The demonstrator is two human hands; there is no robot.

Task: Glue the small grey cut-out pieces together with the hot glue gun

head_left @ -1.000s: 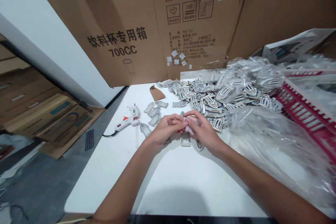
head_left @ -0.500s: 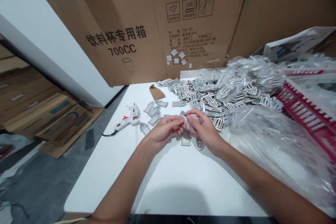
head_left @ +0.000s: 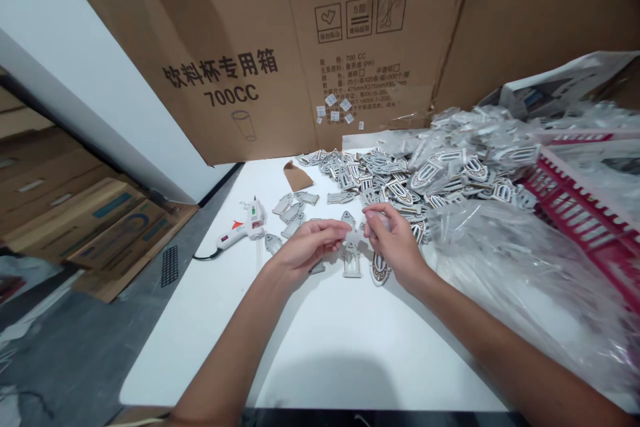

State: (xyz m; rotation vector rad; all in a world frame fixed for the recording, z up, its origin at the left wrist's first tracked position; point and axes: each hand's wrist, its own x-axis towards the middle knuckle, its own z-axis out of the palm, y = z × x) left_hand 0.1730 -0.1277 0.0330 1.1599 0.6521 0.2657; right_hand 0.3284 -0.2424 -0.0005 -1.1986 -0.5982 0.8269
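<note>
My left hand (head_left: 311,244) is closed, thumb pressed to the fingers above the white table; what it pinches, if anything, is too small to make out. To its right, my right hand (head_left: 393,237) curls its fingers round something pale that I cannot make out. Between the hands lies a grey arched piece (head_left: 352,263) on the table. A brown-patterned arched piece (head_left: 380,269) lies beneath the right hand's edge. Several grey pieces (head_left: 291,212) lie left of the hands, some partly hidden by the left hand. A white glue gun (head_left: 242,227) rests farther left.
A heap of arched pieces (head_left: 390,173) stretches behind the hands. Clear plastic bags (head_left: 515,280) and a pink basket (head_left: 590,213) are at the right. A large cardboard box (head_left: 280,33) stands behind the table (head_left: 320,353).
My hands have moved apart, the right hand slightly to the right. More of the grey arched piece between them now shows.
</note>
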